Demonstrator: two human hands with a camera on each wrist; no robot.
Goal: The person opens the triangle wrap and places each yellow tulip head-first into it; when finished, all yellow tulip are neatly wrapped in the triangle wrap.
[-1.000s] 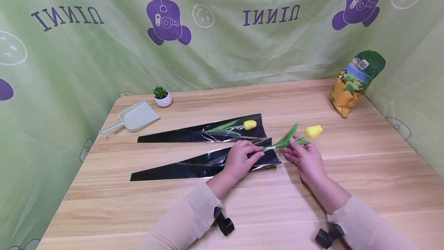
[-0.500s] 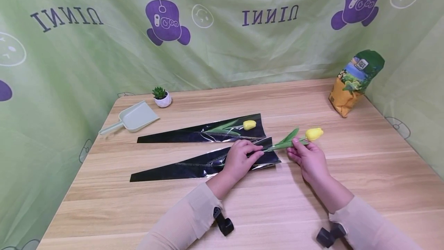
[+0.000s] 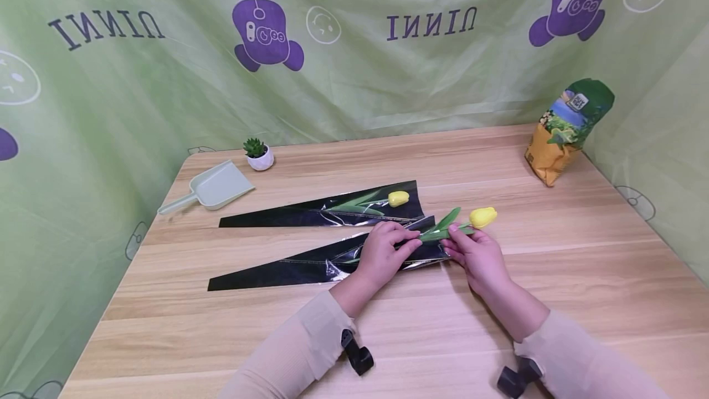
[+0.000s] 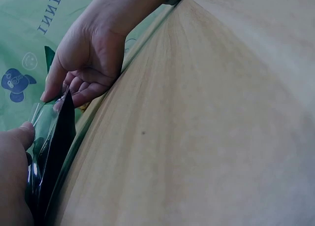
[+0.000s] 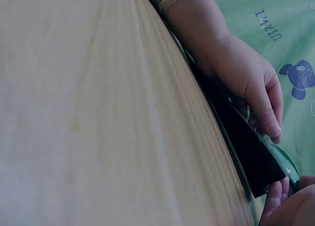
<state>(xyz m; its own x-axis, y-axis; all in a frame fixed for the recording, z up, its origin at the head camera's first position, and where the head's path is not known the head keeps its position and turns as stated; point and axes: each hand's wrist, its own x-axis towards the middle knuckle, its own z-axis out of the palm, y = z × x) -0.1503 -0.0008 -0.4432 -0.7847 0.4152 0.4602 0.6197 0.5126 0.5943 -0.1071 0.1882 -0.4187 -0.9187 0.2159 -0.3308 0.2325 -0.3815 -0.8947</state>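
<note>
A yellow tulip with green leaves lies partly inside the mouth of the near black-and-clear flower sleeve. My right hand pinches its stem just below the bloom, beside the sleeve's opening. With thumb and fingers my left hand pinches the clear film near that opening, at the lower leaves. The left wrist view shows the clear film lifted off the black backing. Behind lies a second flower sleeve, with another yellow tulip inside it. The lower stem of the held tulip is hidden by my left hand.
At the table's left edge lies a pale green dustpan. A small succulent in a white pot stands behind it. A green and orange bag stands at the back right. A printed green curtain hangs behind the table.
My right hand first drew slightly right, then moved left with the tulip, which now sits deeper in the near sleeve. My left hand has stayed in place.
</note>
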